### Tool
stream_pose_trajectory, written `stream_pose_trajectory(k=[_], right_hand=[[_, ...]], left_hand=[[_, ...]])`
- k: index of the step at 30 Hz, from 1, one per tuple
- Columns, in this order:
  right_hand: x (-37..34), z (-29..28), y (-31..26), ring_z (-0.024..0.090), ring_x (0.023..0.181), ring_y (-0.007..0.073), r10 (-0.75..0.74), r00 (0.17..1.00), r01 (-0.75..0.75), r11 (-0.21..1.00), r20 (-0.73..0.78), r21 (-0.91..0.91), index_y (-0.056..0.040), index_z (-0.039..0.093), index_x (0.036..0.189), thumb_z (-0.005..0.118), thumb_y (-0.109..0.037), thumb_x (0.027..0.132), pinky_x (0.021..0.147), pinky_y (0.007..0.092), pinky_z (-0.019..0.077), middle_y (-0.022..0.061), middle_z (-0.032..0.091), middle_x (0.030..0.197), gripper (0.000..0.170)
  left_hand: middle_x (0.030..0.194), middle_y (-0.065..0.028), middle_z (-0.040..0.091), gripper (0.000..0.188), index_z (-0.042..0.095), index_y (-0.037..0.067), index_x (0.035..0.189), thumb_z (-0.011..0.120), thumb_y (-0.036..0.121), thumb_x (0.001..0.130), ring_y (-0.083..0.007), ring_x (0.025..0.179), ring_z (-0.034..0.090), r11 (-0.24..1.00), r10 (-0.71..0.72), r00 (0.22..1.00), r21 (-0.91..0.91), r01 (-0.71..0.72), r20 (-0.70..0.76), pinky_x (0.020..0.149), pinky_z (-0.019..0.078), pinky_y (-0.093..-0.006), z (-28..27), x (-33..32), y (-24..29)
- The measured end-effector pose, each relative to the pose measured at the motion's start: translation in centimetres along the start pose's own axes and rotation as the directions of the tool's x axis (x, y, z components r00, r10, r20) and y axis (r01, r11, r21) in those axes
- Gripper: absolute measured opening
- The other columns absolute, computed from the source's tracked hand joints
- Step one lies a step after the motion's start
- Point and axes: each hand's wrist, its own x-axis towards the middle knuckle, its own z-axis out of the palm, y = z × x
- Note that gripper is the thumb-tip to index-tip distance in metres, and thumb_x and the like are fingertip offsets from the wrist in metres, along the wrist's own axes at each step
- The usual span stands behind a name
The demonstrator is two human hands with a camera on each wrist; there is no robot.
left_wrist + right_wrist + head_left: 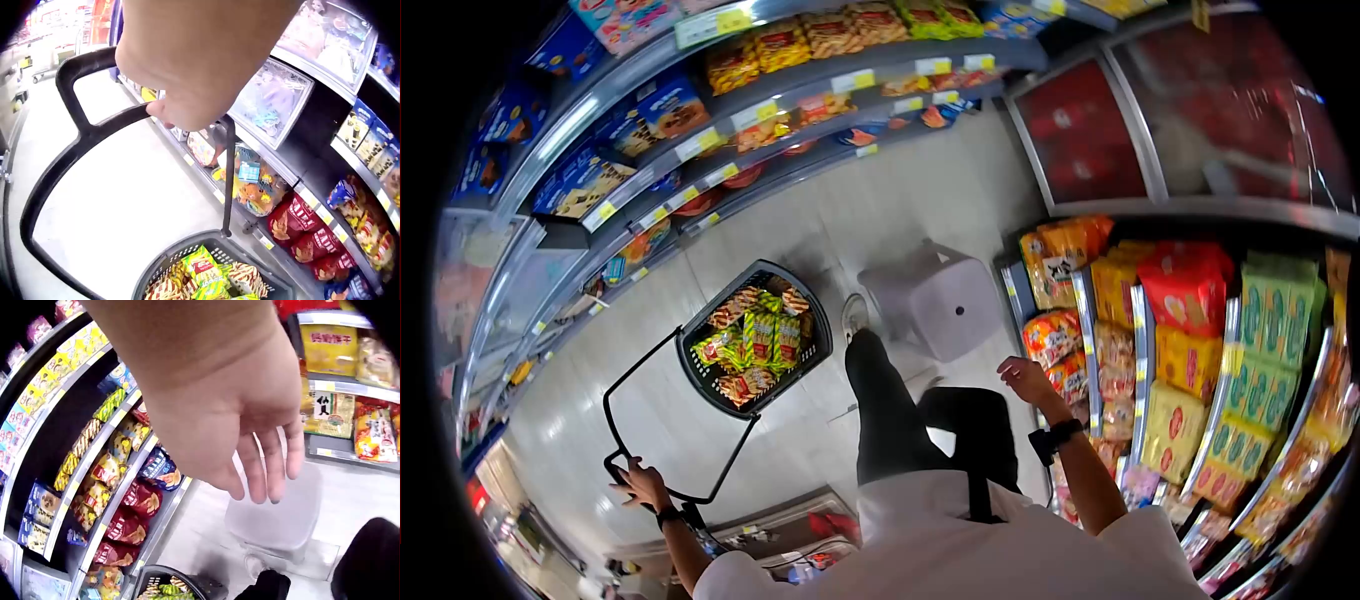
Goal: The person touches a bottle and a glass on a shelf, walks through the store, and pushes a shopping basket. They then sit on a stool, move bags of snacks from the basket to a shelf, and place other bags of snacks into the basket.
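Observation:
My left hand grips the long black handle of a shopping basket, its fingers curled over the crossbar near a small loop. The dark basket is low over the floor, ahead and to the left of my legs. Inside it lie several snack bags, green-yellow ones in the middle and brown-striped ones around them. My right hand holds nothing; its fingers hang loosely extended. In the right wrist view it overlaps a pale grey plastic stool standing on the floor.
Shelves of bagged snacks and blue boxes curve along the left and front. At right stand shelves of packaged biscuits, close to my right arm. A glass-fronted cabinet is at the front right. My shoe is between basket and stool.

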Motion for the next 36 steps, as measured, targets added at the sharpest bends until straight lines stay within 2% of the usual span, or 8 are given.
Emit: stream_pose_trajectory(k=[1, 3, 9, 13, 19, 25, 30, 36], right_hand=[[1.7, -0.9, -2.1, 0.069, 0.075, 0.0284, 0.103, 0.994, -0.093, 0.977, 0.042, -0.192, -0.0091, 0.067, 0.097, 0.061, -0.011, 0.084, 0.068, 0.0366, 0.0548, 0.0113, 0.070, 0.082, 0.014], [5.1, -0.4, -3.6, 0.067, 0.083, 0.0340, -0.134, 0.972, 0.209, 0.862, 0.191, -0.461, -0.0089, 0.067, 0.097, 0.064, -0.016, 0.082, 0.074, 0.0404, 0.0542, 0.0125, 0.071, 0.087, 0.017], [17.1, 0.9, -6.9, 0.063, 0.097, 0.0364, -0.153, 0.824, 0.463, 0.736, 0.545, -0.494, -0.0093, 0.065, 0.099, 0.061, -0.016, 0.081, 0.085, 0.0467, 0.0506, 0.0152, 0.067, 0.098, 0.020], [22.5, 1.1, -11.0, 0.059, 0.108, 0.0367, 0.020, 0.741, 0.606, 0.410, 0.671, -0.681, -0.0103, 0.061, 0.109, 0.063, -0.018, 0.084, 0.089, 0.0543, 0.0468, 0.0120, 0.065, 0.110, 0.026], [30.9, 7.3, -5.6, 0.039, 0.132, 0.0499, 0.024, 0.584, 0.761, 0.334, 0.812, -0.557, -0.0124, 0.021, 0.153, 0.090, -0.034, 0.059, 0.104, 0.0525, 0.0419, 0.0326, 0.031, 0.146, 0.119], [38.4, 14.5, 4.8, 0.040, 0.129, 0.0529, -0.057, 0.414, 0.890, 0.236, 0.909, -0.390, -0.0215, 0.010, 0.155, 0.085, -0.018, 0.069, 0.103, 0.0483, 0.0443, 0.0336, 0.029, 0.147, 0.114], [39.7, 14.9, 3.8, 0.058, 0.110, 0.0492, -0.026, 0.322, 0.934, 0.170, 0.946, -0.313, -0.0234, 0.012, 0.154, 0.083, -0.018, 0.071, 0.089, 0.0461, 0.0543, 0.0376, 0.038, 0.138, 0.109], [39.3, 14.9, 1.5, 0.054, 0.112, 0.0539, 0.071, 0.310, 0.897, 0.308, 0.948, -0.317, -0.0225, 0.009, 0.154, 0.081, -0.016, 0.074, 0.094, 0.0471, 0.0509, 0.0414, 0.033, 0.140, 0.108]], left_hand=[[0.159, -0.0086, 0.027, 0.037, 0.066, 0.026, 0.113, 0.050, 0.007, 0.086, -0.0429, 0.148, 0.001, 0.999, -0.026, 0.999, 0.020, 0.026, 0.020, 0.106, -0.0004, -0.0768, 0.9, 0.7, -0.4], [0.161, -0.0075, 0.020, 0.049, 0.056, 0.028, 0.128, 0.051, 0.007, 0.085, -0.0395, 0.149, 0.001, 0.995, 0.016, 0.999, 0.101, -0.013, -0.029, 0.105, 0.0018, -0.0779, 3.4, 0.9, -1.5], [0.154, -0.0090, 0.037, 0.058, 0.053, 0.025, 0.132, 0.063, 0.012, 0.076, -0.0319, 0.147, 0.022, 0.968, 0.022, 0.929, -0.239, 0.072, 0.371, 0.106, 0.0102, -0.0747, 13.4, -1.6, 1.1], [0.114, -0.0211, 0.064, 0.046, 0.056, 0.016, 0.126, 0.054, 0.008, 0.080, -0.0402, 0.105, 0.060, 0.795, 0.407, 0.825, -0.597, -0.109, 0.392, 0.087, 0.0478, -0.0506, 26.2, -12.0, 13.3], [0.141, -0.0124, 0.048, 0.039, 0.052, 0.014, 0.125, 0.057, 0.015, 0.086, -0.0366, 0.131, 0.044, 0.606, 0.487, 0.800, -0.795, -0.021, 0.350, 0.105, 0.0315, -0.0634, 15.1, -27.6, 34.3], [0.156, -0.0157, 0.028, 0.071, 0.030, 0.002, 0.145, 0.064, 0.027, 0.088, -0.0360, 0.145, 0.022, 0.700, 0.291, 0.913, -0.714, 0.001, 0.287, 0.114, 0.0202, -0.0600, 23.3, -30.2, 42.5], [0.119, -0.0128, 0.061, 0.047, 0.042, 0.003, 0.128, 0.059, 0.022, 0.089, -0.0289, 0.112, 0.060, 0.843, 0.248, 0.909, -0.537, -0.032, 0.335, 0.100, 0.0297, -0.0622, 26.7, -27.2, 45.6], [0.097, -0.0213, 0.067, 0.018, 0.051, 0.001, 0.107, 0.051, 0.005, 0.089, -0.0384, 0.088, 0.068, 0.759, 0.336, 0.895, -0.646, -0.073, 0.294, 0.077, 0.0551, -0.0460, 25.9, -24.3, 47.4]])
